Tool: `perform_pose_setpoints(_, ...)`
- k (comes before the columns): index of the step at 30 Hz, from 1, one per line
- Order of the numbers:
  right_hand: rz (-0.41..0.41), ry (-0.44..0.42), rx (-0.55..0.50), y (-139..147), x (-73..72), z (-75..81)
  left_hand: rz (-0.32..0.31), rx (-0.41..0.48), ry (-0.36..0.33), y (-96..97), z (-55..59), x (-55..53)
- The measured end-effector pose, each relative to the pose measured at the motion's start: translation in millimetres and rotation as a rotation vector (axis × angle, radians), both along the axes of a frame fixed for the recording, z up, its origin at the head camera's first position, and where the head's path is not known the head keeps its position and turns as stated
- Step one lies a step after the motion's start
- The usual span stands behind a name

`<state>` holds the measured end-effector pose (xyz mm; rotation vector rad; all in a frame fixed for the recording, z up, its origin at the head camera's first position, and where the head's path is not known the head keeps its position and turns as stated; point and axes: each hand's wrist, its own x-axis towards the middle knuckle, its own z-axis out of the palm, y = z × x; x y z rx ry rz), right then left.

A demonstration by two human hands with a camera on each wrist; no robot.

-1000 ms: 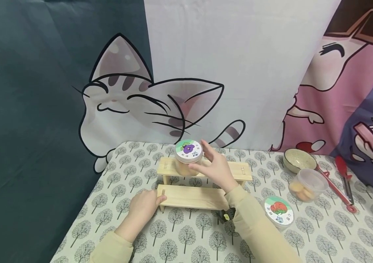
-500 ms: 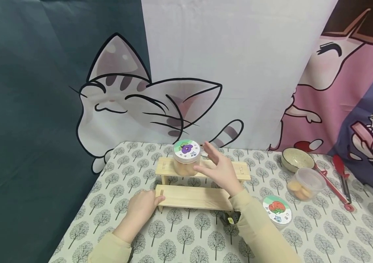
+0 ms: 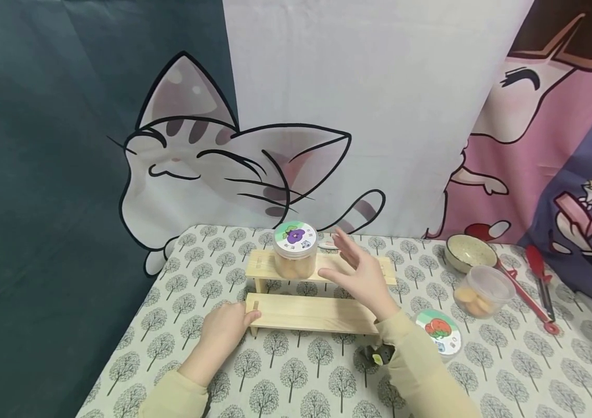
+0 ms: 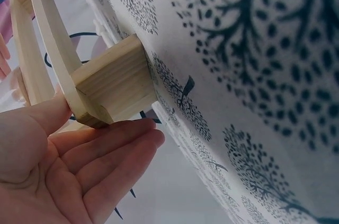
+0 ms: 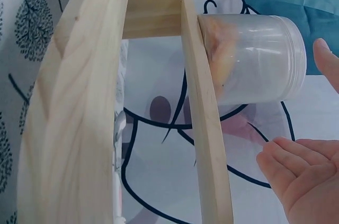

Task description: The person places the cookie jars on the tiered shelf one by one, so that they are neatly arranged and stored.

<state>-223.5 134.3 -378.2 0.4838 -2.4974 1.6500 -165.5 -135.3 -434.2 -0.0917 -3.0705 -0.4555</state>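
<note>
A two-tier wooden shelf [image 3: 317, 312] stands on the cloth. On its upper board, toward the left, sits an upright clear plastic jar [image 3: 295, 255] with a purple picture on its lid and yellowish pieces inside. My right hand [image 3: 361, 278] is just right of the jar, apart from it, thumb and fingers spread with nothing between them. The right wrist view shows the same gap between the jar [image 5: 254, 60] and the fingertips [image 5: 267, 158]. My left hand [image 3: 225, 331] holds the left end of the lower board, thumb on top; in the left wrist view its fingers lie along the board's end [image 4: 87, 110].
Right of the shelf stand a jar with a tomato lid [image 3: 438, 334], an open tub of yellowish pieces [image 3: 484, 293] and a speckled bowl [image 3: 469, 254]. Red-handled utensils [image 3: 538, 273] lie at the far right. A small black object [image 3: 379, 354] is by my right sleeve. A printed curtain [image 3: 296, 87] hangs behind.
My right hand has let go of the purple-lidded jar and drawn away to the right. The jar stays on the upper board. My left hand keeps its hold on the shelf.
</note>
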Motion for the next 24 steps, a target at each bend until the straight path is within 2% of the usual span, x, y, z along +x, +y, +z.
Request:
perform_pose_setpoints(12,-0.022,-0.007,0.008,14,9.2,-0.4,-0.006,-0.008,0.025,-1.0,-1.1,0.6)
perform_pose_setpoints(24,-0.031,-0.006,0.021,31,14.4,-2.3,0.003,0.008,0.001,0.8,2.1,1.4)
